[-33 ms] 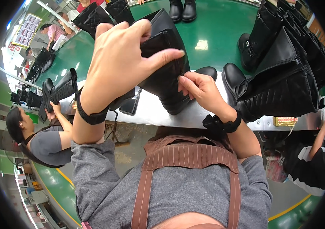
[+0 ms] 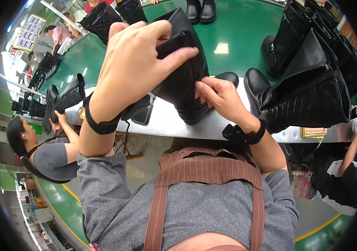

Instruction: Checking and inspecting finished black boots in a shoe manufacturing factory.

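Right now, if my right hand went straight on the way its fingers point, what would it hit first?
Most likely the tall black boot: your right hand points leftward at its shaft and appears to be touching it, though exact depth is hard to judge.

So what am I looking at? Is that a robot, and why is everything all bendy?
No robot here, just a person's two bare hands. The camera sits on the person's head and looks down, and its very wide lens bends straight edges. That's why you see their own grey shirt at the bottom.

The left hand grips the upper part of a black boot. The right hand pinches at its side; what's between those fingertips is too small to tell.

Along the near edge runs a shiny silver strip, with a green surface beyond. A bigger-looking black boot is on the right.
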Tool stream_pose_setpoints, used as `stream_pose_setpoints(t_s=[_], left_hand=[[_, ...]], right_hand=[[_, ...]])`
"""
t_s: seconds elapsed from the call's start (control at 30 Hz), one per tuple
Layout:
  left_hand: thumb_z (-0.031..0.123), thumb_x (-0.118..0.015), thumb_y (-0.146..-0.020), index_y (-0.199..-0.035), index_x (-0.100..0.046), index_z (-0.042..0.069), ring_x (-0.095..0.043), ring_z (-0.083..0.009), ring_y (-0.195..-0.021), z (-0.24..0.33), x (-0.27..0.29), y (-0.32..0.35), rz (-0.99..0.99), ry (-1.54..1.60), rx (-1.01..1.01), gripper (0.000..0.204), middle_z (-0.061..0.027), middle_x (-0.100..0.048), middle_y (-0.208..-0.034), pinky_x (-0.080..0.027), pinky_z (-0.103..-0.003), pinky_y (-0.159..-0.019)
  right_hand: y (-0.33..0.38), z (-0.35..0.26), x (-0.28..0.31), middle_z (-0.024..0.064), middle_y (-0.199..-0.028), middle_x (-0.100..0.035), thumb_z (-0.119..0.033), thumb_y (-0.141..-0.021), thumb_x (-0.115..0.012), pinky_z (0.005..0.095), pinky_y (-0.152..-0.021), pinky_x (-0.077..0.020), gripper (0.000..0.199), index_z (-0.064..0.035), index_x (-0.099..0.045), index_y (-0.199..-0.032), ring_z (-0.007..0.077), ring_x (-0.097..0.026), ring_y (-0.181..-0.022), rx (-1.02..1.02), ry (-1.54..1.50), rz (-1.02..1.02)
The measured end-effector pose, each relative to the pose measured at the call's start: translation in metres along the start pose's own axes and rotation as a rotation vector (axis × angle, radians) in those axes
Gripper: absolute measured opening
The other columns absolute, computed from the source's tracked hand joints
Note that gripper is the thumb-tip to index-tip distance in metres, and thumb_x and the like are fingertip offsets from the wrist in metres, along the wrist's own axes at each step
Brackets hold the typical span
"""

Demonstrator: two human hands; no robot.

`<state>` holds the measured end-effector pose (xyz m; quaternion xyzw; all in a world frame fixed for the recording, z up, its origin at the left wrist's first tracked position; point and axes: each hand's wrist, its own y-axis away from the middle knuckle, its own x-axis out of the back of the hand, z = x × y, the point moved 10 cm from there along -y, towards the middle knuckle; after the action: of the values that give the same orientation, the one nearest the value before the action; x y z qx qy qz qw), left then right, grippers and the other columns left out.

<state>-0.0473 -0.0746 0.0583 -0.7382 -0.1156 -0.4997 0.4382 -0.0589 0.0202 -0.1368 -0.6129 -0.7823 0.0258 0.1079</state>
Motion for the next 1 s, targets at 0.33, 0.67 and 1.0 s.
stream_pose_setpoints(t_s=[0.33,0.67,1.0], left_hand=[[0.001,-0.069,-0.073,-0.105,-0.055,0.004,-0.056,-0.0201,-0.078,-0.003,-0.018,-0.005,-0.02,0.379,-0.044,0.035,-0.0069,-0.052,-0.083,-0.041,-0.034,-0.082],[0.015,-0.089,-0.065,-0.149,-0.01,0.002,-0.028,-0.0294,-0.136,-0.045,-0.069,0.105,0.727,0.506,0.326,0.116,-0.0197,-0.023,-0.149,-0.028,-0.042,-0.111],[0.011,-0.085,-0.071,-0.128,-0.048,-0.001,-0.064,-0.0261,-0.107,-0.025,-0.213,0.166,0.126,1.042,0.617,0.069,-0.0166,-0.064,-0.116,-0.05,-0.036,-0.092]], right_hand=[[-0.005,-0.006,0.0,0.0064,-0.062,-0.06,-0.028,-0.097,-0.056,0.0287,-0.054,-0.0434,0.032,-0.0015,-0.067,-0.081,0.0116,-0.055,-0.057,-0.004,0.107,-0.03],[0.0,-0.002,-0.004,0.0014,-0.063,-0.059,-0.029,-0.1,-0.054,0.0239,-0.049,-0.0424,0.033,-0.004,-0.065,-0.081,0.0071,-0.054,-0.052,-0.006,-0.02,-0.019],[0.011,-0.106,0.012,0.0009,-0.061,-0.054,-0.026,-0.103,-0.048,0.0194,-0.042,-0.0361,0.037,-0.002,-0.059,-0.077,0.0053,-0.049,-0.044,0.235,-0.372,-0.021]])
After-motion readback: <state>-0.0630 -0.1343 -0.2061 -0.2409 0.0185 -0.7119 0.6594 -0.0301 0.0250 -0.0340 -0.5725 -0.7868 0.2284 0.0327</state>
